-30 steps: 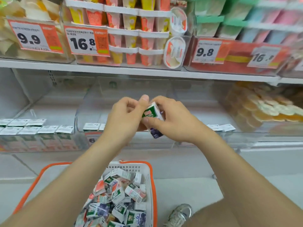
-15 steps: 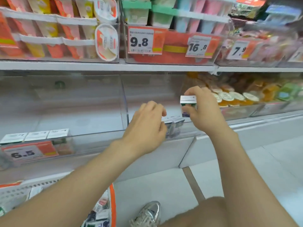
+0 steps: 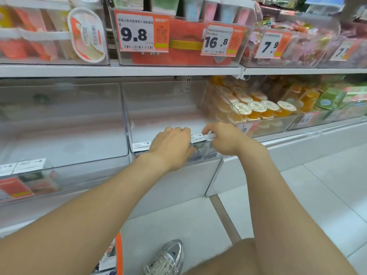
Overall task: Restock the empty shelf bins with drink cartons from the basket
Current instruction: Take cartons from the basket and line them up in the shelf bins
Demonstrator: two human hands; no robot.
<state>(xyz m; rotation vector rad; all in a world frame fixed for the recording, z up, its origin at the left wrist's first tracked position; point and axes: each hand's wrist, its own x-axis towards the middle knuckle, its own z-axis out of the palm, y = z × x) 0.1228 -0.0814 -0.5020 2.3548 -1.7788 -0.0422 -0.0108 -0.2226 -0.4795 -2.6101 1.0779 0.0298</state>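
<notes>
Both hands reach over the near front lip of the clear plastic shelf bin (image 3: 127,120) in the middle of the lower shelf. The left hand (image 3: 172,144) lies palm down on that lip, fingers curled over the row of small white-topped drink cartons (image 3: 197,138) standing along the bin's front wall; whether it grips one I cannot tell. The right hand (image 3: 224,138) sits just right of it, fingers bent onto the white top of the rightmost carton (image 3: 210,135), seemingly pinching it, though the hold is partly hidden. One more carton (image 3: 141,145) stands at the bin's left front corner.

Behind the row, the bin's floor lies bare back to the far wall, leaving wide room. The neighbouring clear bin on the left (image 3: 59,124) holds only a few cartons at its near left edge. To the right, a bin of orange jelly cups (image 3: 256,108) stands against the middle bin's right wall.

The orange-rimmed white basket (image 3: 118,253) shows only its edge at the bottom left, on the pale tiled floor (image 3: 317,195), beside a silver sneaker (image 3: 168,259).
</notes>
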